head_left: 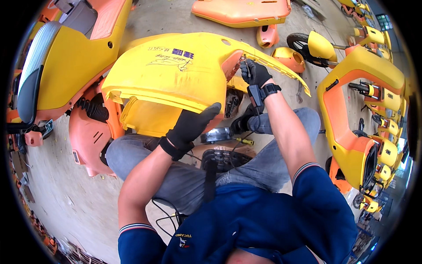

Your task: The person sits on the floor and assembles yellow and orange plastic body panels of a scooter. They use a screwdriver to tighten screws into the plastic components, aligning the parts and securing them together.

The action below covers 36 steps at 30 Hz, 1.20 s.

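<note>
A large yellow plastic scooter body panel (176, 75), with pen marks and blue print on top, stands tilted in front of my lap. My left hand (191, 127), in a black glove, grips its near lower edge; the thumb lies outside and the fingers are hidden beneath. At the panel's right end, my right hand (256, 73), also gloved, is closed around a slim metal tool (248, 68) beside the orange inner part (233, 64). Which tool it is I cannot make out. Below the panel lie a round metal-rimmed part (216, 135) and a screwdriver with a yellow handle (245, 141).
A yellow scooter body (72, 75) stands close at the left, above a pink-orange cover (88, 136). On the right is a yellow-orange scooter frame (336, 114). Farther off lie an orange panel (241, 12), a yellow shell (289, 59) and a wheel (301, 46).
</note>
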### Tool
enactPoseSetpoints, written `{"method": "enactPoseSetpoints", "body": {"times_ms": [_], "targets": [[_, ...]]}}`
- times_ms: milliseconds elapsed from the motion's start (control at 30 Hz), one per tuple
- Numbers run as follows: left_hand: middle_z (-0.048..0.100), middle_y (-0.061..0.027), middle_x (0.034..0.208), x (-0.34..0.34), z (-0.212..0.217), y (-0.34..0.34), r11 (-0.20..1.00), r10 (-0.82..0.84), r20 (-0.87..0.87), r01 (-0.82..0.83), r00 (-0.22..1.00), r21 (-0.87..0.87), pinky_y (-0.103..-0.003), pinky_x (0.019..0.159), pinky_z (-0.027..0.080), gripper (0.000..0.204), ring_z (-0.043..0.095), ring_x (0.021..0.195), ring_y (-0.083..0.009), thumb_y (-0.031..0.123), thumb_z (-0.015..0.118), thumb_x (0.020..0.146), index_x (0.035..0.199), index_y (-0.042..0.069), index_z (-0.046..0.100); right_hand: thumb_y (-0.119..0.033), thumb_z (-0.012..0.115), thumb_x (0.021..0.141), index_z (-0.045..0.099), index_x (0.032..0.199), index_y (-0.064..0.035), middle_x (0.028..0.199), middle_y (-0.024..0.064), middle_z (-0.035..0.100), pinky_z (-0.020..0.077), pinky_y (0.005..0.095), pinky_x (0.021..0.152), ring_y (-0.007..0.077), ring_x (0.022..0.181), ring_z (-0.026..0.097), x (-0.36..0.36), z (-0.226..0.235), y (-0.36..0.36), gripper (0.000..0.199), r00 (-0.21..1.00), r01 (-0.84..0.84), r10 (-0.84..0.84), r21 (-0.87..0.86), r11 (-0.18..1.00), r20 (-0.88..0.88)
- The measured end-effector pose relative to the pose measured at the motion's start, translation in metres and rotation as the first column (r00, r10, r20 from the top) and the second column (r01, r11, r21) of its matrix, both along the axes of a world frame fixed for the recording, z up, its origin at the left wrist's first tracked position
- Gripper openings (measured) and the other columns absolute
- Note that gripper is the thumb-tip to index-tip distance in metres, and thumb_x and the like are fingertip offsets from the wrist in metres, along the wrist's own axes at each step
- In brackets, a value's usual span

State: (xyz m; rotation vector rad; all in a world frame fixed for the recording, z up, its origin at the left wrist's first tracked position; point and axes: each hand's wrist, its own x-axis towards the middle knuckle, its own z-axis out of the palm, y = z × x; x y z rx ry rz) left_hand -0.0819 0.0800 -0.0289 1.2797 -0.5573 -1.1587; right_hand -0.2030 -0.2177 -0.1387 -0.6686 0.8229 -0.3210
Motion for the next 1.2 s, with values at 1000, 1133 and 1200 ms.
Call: {"method": "enactPoseSetpoints", "body": {"times_ms": [1000, 1133, 1200], "targets": [[0.062, -0.0044, 0.109, 0.082, -0.074, -0.025, 0.997, 0.020, 0.797, -0.071, 0.604, 0.029, -0.024, 0.073, 0.051, 0.030, 0.061, 0.092, -0.0137, 0.005, 0.055, 0.094, 0.123, 0.002, 0.058, -0.032, 0.049, 0.098, 0.058, 0.094, -0.0084, 0.057, -0.0011, 0.046, 0.0430, 0.0279, 0.046, 0.0148, 0.049, 0.049, -0.004, -0.184, 0.058, 0.026, 0.933, 0.208, -0.144, 0.166, 0.964, -0.328], [0.061, -0.0012, 0.108, 0.076, -0.068, -0.038, 0.958, 0.248, 0.175, -0.268, 0.953, 0.102, -0.025, 0.074, 0.050, 0.027, 0.060, 0.094, -0.0117, 0.014, 0.057, 0.096, 0.120, 0.004, 0.058, -0.022, 0.053, 0.096, 0.059, 0.098, -0.0112, 0.067, 0.0010, 0.056, 0.0488, 0.0334, 0.051, 0.0182, 0.055, 0.055, 0.003, -0.204, 0.052, 0.013, 0.920, 0.057, 0.000, 0.133, 0.989, -0.393], [0.062, -0.0010, 0.105, 0.067, -0.048, -0.051, 0.911, 0.411, -0.332, -0.382, 0.849, 0.152, -0.026, 0.076, 0.050, 0.026, 0.061, 0.092, -0.0124, 0.013, 0.056, 0.096, 0.120, 0.004, 0.058, -0.018, 0.059, 0.088, 0.060, 0.106, -0.0087, 0.082, 0.0050, 0.062, 0.0513, 0.0337, 0.062, 0.0206, 0.070, 0.061, -0.001, -0.212, 0.048, 0.020, 0.770, -0.441, 0.137, -0.366, 0.820, -0.623]]}}
